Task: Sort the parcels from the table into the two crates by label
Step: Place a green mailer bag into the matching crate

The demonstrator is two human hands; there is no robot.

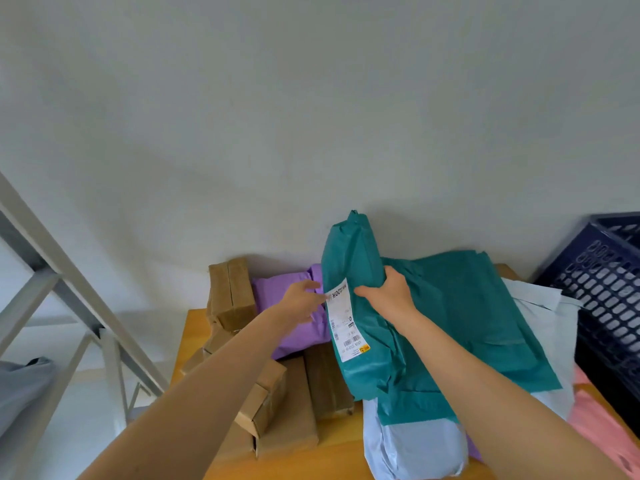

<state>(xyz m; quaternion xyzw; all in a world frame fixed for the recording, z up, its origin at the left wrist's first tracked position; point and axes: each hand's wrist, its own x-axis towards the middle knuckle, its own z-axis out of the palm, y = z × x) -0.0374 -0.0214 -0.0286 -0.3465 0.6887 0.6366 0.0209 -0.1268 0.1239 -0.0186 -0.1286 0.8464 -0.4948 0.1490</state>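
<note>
My right hand (pixel 388 292) grips a teal plastic parcel (pixel 356 251) and holds it tilted up on end above the pile. A white shipping label (pixel 344 323) faces me on its front. My left hand (pixel 303 299) touches the label's upper left corner at the parcel's edge. Under and behind it lie another teal bag (pixel 464 306), a purple parcel (pixel 277 296), pale blue bags (pixel 408 445) and several brown cardboard boxes (pixel 232 289). A dark blue crate (pixel 609 282) stands at the right edge. Only this one crate shows.
The wooden table (pixel 194 327) is crowded with parcels against a white wall. A pink bag (pixel 599 420) lies at the right by the crate. A grey metal frame (pixel 59 271) stands to the left, with a grey bag (pixel 20 386) below it.
</note>
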